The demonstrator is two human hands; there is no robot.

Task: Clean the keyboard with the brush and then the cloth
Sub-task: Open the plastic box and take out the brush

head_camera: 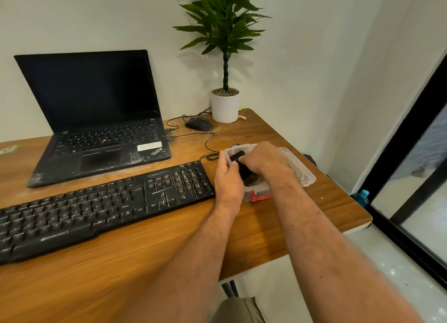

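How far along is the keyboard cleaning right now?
Barely begun. The keyboard lies dusty and untouched. Both hands, left hand and right hand, are at the clear plastic box beside it, handling a black item, which I cannot identify. Brushing and wiping both remain.

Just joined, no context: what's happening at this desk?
A person has both hands at a clear plastic container on the desk's right side. The left hand steadies its near wall; the right hand reaches inside around a black object, which I can't identify. The dusty black keyboard lies untouched before the open laptop.
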